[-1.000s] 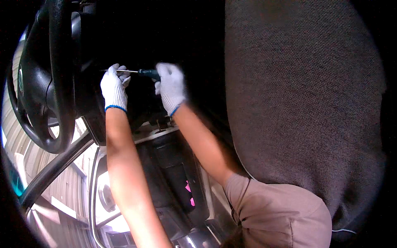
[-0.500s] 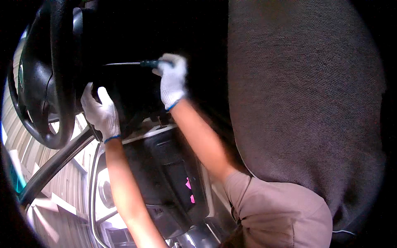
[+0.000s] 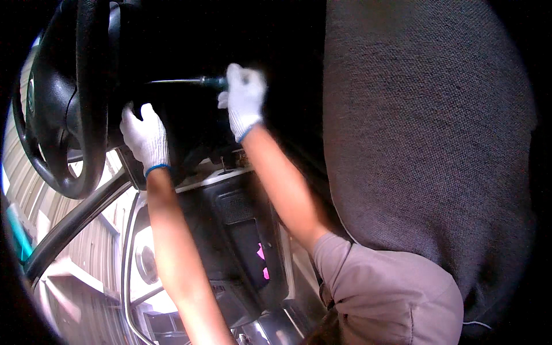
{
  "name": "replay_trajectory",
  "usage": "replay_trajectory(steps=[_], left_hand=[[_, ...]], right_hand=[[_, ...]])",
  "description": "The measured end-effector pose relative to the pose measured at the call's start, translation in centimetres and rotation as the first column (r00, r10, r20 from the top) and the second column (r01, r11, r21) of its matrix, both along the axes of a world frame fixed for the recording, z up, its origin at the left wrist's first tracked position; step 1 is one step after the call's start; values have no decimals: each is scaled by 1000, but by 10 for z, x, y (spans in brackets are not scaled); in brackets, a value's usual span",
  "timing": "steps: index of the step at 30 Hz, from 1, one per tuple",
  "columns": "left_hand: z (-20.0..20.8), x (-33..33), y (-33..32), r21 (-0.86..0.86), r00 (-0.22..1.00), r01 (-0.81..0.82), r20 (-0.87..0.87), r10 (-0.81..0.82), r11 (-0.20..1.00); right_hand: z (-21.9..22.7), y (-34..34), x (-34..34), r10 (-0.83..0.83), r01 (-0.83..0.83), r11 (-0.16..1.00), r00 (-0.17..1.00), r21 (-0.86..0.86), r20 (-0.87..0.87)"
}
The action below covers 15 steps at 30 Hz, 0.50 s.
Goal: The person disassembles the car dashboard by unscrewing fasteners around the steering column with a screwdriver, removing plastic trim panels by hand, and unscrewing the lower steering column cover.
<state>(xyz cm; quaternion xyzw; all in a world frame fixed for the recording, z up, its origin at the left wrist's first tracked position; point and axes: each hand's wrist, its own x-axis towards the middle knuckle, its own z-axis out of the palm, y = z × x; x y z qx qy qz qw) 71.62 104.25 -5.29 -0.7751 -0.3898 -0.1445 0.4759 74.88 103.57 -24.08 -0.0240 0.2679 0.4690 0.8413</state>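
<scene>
A screwdriver (image 3: 211, 83) with a dark green handle and a long thin metal shaft lies almost level in the dark space under the dashboard. My right hand (image 3: 246, 98), in a white knit glove with a blue cuff edge, is closed round its handle. The shaft points left, and what its tip meets is lost in darkness. Below and left of the tip, my gloved left hand (image 3: 145, 138) is raised beside the steering wheel (image 3: 92, 103), thumb and fingers apart. Nothing shows in it, though its fingertips fade into shadow.
A grey fabric seat (image 3: 425, 126) fills the right side. An open door (image 3: 247, 201) with a dark inner panel and pink bits lies below my hands. The door pillar (image 3: 80, 227) crosses at lower left, with a corrugated wall (image 3: 86, 253) outside.
My right hand has moved slightly up and right with the screwdriver. My left hand has shifted a little right and up, its fingers drawn slightly closer together. The whole view has shifted slightly.
</scene>
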Motion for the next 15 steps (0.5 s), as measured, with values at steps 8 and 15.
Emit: replay_trajectory(steps=[8, 15], left_hand=[[9, -68, -24, -237, 994, -108, -22, 106, 965], [23, -84, -20, -206, 991, -135, -41, 129, 969]], right_hand=[[-6, 8, 6, -170, 168, 984, 985, -50, -23], [-14, -18, 14, 112, -114, 993, 972, -2, 207]])
